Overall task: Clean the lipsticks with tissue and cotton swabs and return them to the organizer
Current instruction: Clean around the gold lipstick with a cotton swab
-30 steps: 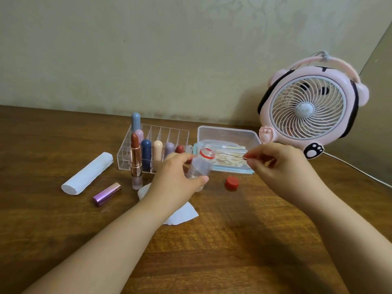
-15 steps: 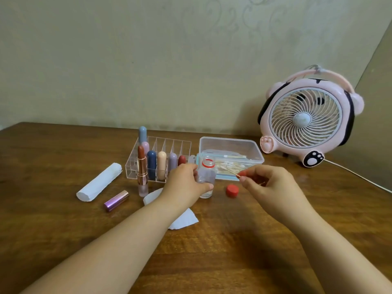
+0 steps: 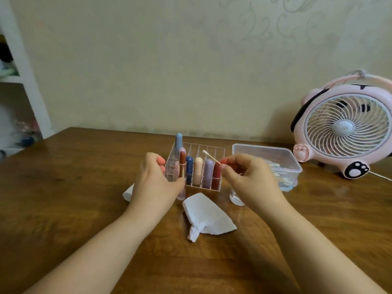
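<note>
1. While our left hand (image 3: 156, 180) curls round the uncapped brown lipstick (image 3: 182, 166), thumb against its rose-gold barrel, the stick stands upright just in front of the clear organizer (image 3: 212, 151), its clear base touching the wooden table (image 3: 74, 198).
2. Our right hand (image 3: 249, 179) pinches a cotton swab (image 3: 211, 157) between thumb and forefinger; the swab slants up and to the left, its white tip over the organizer's back cells.
3. We see the organizer's front row holding a dark blue lipstick (image 3: 189, 169), a cream one (image 3: 198, 170), a lilac one (image 3: 208, 172) and a dark red one (image 3: 216, 175), all upright; a tall grey-blue tube (image 3: 178, 142) and a pink one (image 3: 182, 150) stand behind at the left end.
4. A crumpled white tissue (image 3: 206, 215) lies on the table between our forearms, near the organizer's front edge.
5. We can make out only the bottom of a clear bottle (image 3: 235, 198) below our right hand; the rest is hidden.
6. A clear plastic box (image 3: 282, 158) holding more swabs sits just right of the organizer, partly behind our right hand.
7. Part of a white roll (image 3: 128, 193) shows left of our left wrist.
8. A pink fan (image 3: 343, 128) stands at the far right by the wall.
</note>
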